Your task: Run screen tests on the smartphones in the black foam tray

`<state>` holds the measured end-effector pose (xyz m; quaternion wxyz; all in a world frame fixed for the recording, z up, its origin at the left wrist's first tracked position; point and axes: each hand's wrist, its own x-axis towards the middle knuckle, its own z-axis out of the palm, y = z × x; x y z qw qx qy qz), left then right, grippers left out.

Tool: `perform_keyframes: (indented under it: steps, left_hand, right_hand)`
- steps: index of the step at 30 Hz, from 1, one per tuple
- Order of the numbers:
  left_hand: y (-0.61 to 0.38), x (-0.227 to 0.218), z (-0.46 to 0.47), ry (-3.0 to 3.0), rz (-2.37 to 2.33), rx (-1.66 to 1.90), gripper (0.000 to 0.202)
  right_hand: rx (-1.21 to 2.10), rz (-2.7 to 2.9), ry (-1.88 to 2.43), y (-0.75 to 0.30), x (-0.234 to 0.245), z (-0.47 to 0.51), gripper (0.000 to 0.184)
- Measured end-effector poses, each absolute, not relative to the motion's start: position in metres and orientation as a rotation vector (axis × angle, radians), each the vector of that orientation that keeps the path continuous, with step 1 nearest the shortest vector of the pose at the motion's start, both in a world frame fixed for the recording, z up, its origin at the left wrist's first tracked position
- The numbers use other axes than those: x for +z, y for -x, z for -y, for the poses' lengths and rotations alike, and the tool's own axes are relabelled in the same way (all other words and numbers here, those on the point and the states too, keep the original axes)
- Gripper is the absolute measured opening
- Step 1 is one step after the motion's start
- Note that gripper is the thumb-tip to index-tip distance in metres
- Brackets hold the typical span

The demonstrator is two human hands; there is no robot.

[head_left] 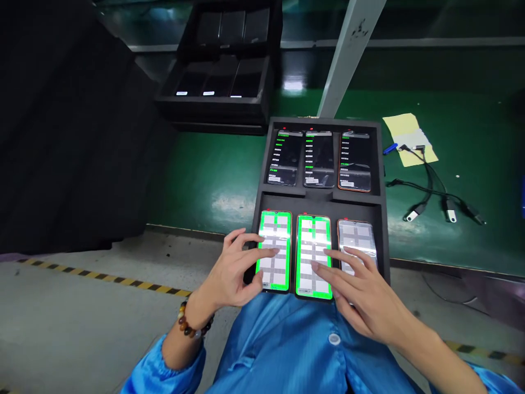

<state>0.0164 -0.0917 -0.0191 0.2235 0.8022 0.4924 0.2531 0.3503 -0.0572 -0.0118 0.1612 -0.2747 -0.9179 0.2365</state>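
Note:
A black foam tray [324, 203] holds two rows of smartphones. My left hand [238, 271] has its fingers spread over the left front phone [268, 276], an index fingertip on its screen. That screen shows a grid with a green border. The middle front phone [305, 235] has the same green-edged grid, and fingertips of my right hand [361, 290] rest at its right side. Partly under that hand is the right front phone [356, 232], whose grid is grey and white. Behind them, the back-row phones [286, 156] show dark screens with white and green text lists.
Another black tray [213, 104] of dark-screened phones stands at the back left. Right of my tray lie black cables [435, 189] and a yellow paper [404, 128] with a blue pen [390, 148]. A grey post [348, 54] rises behind the tray; a black curtain [74, 137] hangs at left.

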Motion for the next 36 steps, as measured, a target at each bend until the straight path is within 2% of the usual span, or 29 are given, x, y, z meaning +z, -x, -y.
perform_keyframes:
  steps: [6,10,14,19,27,32,36]
  left_hand:
    - [-0.017,-0.010,0.117,-2.068,-1.238,0.696,0.049]
    - [-0.018,-0.010,0.119,-2.028,-1.225,0.701,0.047]
    - [-0.021,-0.015,0.104,-2.096,-1.342,0.677,0.050]
    - [-0.028,-0.018,0.074,-2.170,-1.504,0.552,0.050]
    - [-0.030,-0.022,0.064,-2.256,-1.629,0.557,0.047]
    - [-0.026,-0.023,0.079,-2.310,-1.859,0.615,0.041]
    - [-0.031,-0.024,0.079,-2.330,-1.868,0.631,0.040]
  right_hand:
    - [0.726,2.669,0.589,-0.359,-0.009,0.079,0.052]
    - [0.738,2.649,0.637,-0.360,-0.014,0.070,0.052]
    - [0.669,2.633,0.860,-0.352,-0.021,0.041,0.059]
    - [0.603,2.609,1.012,-0.338,-0.023,0.006,0.059]
    - [0.646,2.635,0.941,-0.329,-0.021,0.003,0.056]
    - [0.703,2.663,0.837,-0.311,-0.018,0.003,0.061]
    - [0.657,2.641,0.905,-0.324,-0.016,0.004,0.060]
